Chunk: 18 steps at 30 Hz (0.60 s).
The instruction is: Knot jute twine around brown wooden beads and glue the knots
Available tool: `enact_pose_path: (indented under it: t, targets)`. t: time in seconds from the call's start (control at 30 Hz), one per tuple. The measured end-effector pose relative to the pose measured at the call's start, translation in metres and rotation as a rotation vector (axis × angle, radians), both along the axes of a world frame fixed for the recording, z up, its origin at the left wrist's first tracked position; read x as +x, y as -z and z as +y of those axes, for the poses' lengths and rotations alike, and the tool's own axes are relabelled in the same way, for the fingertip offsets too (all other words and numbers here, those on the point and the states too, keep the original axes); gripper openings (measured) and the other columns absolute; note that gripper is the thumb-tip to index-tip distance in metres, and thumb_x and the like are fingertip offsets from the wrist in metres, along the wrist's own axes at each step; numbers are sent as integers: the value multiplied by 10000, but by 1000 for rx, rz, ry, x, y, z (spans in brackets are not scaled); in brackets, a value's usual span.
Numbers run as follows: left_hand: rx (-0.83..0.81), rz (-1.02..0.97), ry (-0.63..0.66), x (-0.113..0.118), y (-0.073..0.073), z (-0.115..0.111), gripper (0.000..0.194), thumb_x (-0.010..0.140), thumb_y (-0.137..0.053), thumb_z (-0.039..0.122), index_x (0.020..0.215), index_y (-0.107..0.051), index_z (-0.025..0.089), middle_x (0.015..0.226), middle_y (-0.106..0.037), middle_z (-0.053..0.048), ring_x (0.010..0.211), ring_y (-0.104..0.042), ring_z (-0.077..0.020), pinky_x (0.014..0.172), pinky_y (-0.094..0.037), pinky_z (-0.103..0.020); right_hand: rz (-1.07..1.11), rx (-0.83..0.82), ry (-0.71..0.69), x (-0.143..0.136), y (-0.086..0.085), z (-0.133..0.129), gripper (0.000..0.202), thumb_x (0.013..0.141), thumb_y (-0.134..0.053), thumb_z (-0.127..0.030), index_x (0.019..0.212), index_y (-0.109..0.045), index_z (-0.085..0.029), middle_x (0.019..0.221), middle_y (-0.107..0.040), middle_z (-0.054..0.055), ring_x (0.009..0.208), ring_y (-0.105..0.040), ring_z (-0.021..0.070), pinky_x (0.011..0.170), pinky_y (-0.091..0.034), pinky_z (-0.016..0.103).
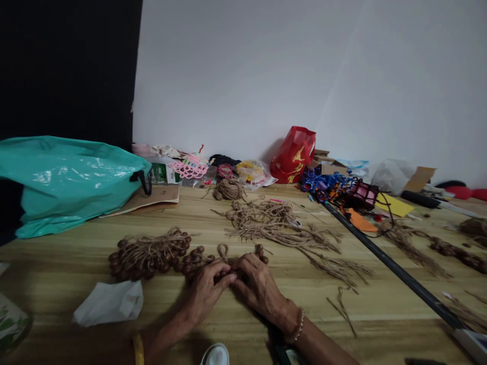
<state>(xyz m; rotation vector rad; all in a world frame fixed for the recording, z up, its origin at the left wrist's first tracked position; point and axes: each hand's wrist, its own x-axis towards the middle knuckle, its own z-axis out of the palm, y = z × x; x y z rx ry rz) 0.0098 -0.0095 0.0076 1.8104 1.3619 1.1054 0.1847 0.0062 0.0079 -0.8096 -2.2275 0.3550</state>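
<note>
My left hand (211,286) and my right hand (258,284) meet at the near middle of the table, fingers closed around a piece of brown jute cord. A small loop of the jute cord (222,250) stands up just beyond my fingertips. Brown wooden beads (194,259) lie beside my left hand, and a few more beads (261,252) show past my right knuckles. To the left rests a heap of beaded cords (150,253). What exactly sits between my fingertips is hidden.
Loose jute cords (266,220) spread beyond my hands, with a cord bundle (229,189) behind. A teal plastic bag (72,182) lies left, above a white tissue (109,302). A red bag (293,154) stands at the wall. A dark strip (384,256) crosses the table's right side.
</note>
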Motion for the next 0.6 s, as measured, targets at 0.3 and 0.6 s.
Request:
enact_pose_path:
  t: [0.3, 0.6]
  targets:
    - [-6, -32, -26, 0, 10, 2, 203, 762, -619, 377, 776, -723, 202, 795, -732, -56, 784, -649, -235, 716, -507, -302, 32, 14, 5, 0, 0, 0, 101, 918, -569, -245, 1003, -587, -192, 892, -615, 67, 832, -554, 209, 741, -451, 326]
    - [-33, -24, -10, 1, 5, 1, 233, 761, -596, 395, 760, -707, 190, 820, -732, -75, 796, -648, -246, 769, -496, -331, 31, 21, 8, 0, 0, 0, 52, 927, -547, -243, 911, -560, -195, 872, -603, 65, 806, -540, 209, 718, -435, 324]
